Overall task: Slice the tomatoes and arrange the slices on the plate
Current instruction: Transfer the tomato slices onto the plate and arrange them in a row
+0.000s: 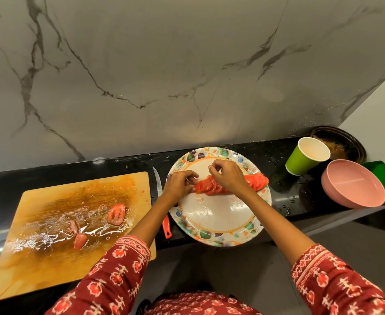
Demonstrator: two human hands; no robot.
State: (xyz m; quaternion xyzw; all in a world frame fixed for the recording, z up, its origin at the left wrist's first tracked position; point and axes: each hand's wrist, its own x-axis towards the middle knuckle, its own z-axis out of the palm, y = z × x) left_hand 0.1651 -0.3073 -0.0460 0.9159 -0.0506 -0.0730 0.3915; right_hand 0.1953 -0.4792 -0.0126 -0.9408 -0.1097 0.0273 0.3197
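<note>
Nearest the camera, two forearms in red patterned sleeves (118, 269) are seen reaching forward over the edge of a black stone counter (278, 155). No legible writing or brand is seen on anything. To the left, a wet wooden cutting board (39, 258) is laid flat, and three leftover red tomato pieces (116, 214) are scattered on its juice-covered middle. Between board and plate, a small knife with a red handle (167, 226) is laid on the counter, its blade pointing away and partly hidden by the left forearm. A round plate with a floral rim (209, 235) is set right of the knife. Across its far half, a row of overlapping red tomato slices (258, 181) is laid sideways. The left hand (178, 185) is held at the row's left end, fingers curled and touching the end slice. The right hand (229, 178) is arched over the row's middle, thumb and fingertips pinched together above the slices; whether a slice is pinched cannot be told. Farther right, a pink bowl (353, 187) and a green paper cup (305, 158) are stood near each other, against a grey-veined marble wall (187, 64).
</note>
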